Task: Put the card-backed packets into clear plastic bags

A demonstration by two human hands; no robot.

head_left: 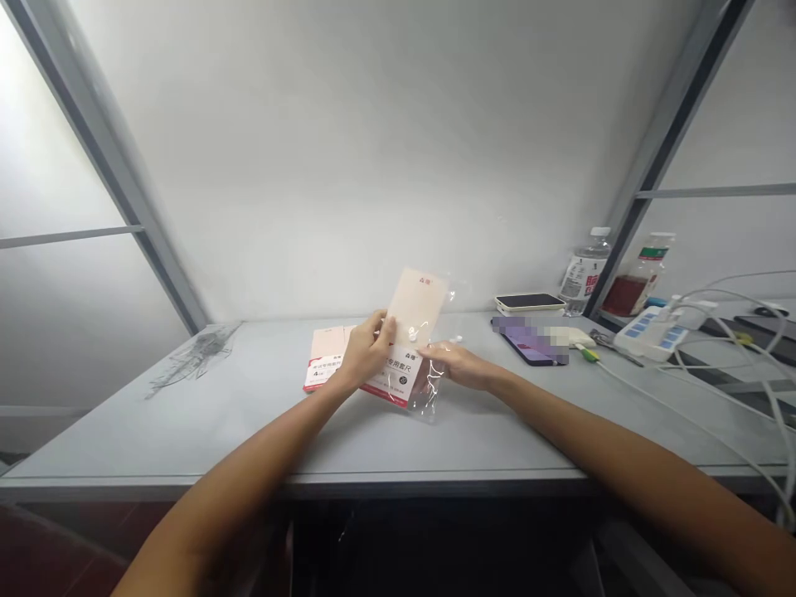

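Observation:
My left hand (366,352) is closed on the left edge of a pale pink card packet (415,319) in a clear plastic sleeve, tilted up over the grey table (249,431). My right hand (457,365) pinches the clear sleeve's lower right corner (429,390). The packet has a red and white label along its lower edge. A second packet of the same kind (323,361) lies flat on the table just left of my left hand.
A dark phone (528,301) and another phone (535,344) lie at the right. Two bottles (584,274) (638,278) stand at the back right. A white power strip (652,332) with several cables spreads along the right side. A crumpled clear wrapper (196,356) lies at the left.

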